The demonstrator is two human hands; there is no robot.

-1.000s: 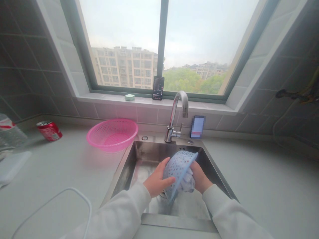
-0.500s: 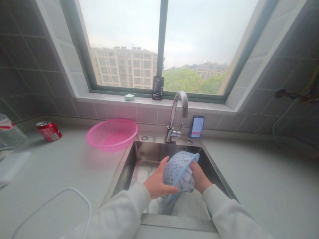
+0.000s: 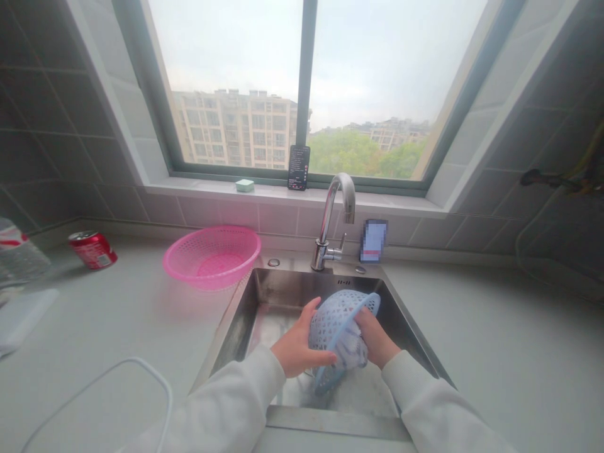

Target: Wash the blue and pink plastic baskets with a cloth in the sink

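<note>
A light blue plastic basket [image 3: 337, 314] with a pattern of holes is tipped on its side over the steel sink [image 3: 283, 412], its opening toward the right. My left hand [image 3: 298, 345] grips it from the outside, thumb near the rim and fingers around the back. Inside the opening, my right hand [image 3: 375, 338] presses a crumpled white cloth with dark markings [image 3: 352, 347] against the basket wall; its fingertips are hidden. Above the sink's back edge stands a chrome faucet [image 3: 325, 229], with no water visibly running.
A pink basket [image 3: 212, 280] sits left of the sink. Farther left are a red can [image 3: 93, 249], a clear bottle [image 3: 21, 255] and a white cable [image 3: 134, 360]. One phone [image 3: 299, 167] leans at the window; another [image 3: 374, 241] stands behind the sink.
My right hand has shifted slightly left inside the basket, and the cloth has moved a little with it. My left hand keeps its hold.
</note>
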